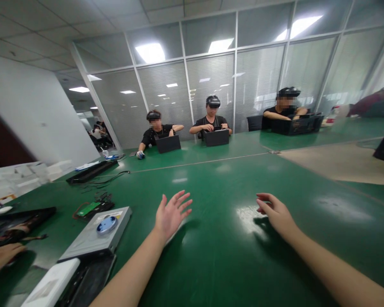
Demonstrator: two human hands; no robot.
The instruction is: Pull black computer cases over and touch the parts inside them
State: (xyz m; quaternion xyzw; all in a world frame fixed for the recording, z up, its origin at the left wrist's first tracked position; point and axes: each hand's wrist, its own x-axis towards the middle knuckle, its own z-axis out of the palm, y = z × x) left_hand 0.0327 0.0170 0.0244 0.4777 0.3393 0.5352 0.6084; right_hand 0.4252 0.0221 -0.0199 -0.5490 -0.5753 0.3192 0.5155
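My left hand [173, 213] hovers over the green tabletop [208, 238], palm turned up and fingers spread, with nothing in it. Across from it my right hand [275, 211] is held just above the same surface, fingers loosely bent and apart from the thumb, holding nothing. Nearest to my left hand, on its left, lies a silver metal drive box [97, 234] with a round blue dish [107, 225] on top. A white rectangular case [53, 283] lies in front of that box, over a black plastic part [94, 277].
A green circuit board [88, 209] with wires lies behind the silver box. Another person's hand [4, 258] reaches in at the left edge beside a black tray [19, 221]. Across the table, several people work at black cases [216, 137]. A brown sheet [326, 160] covers the right side.
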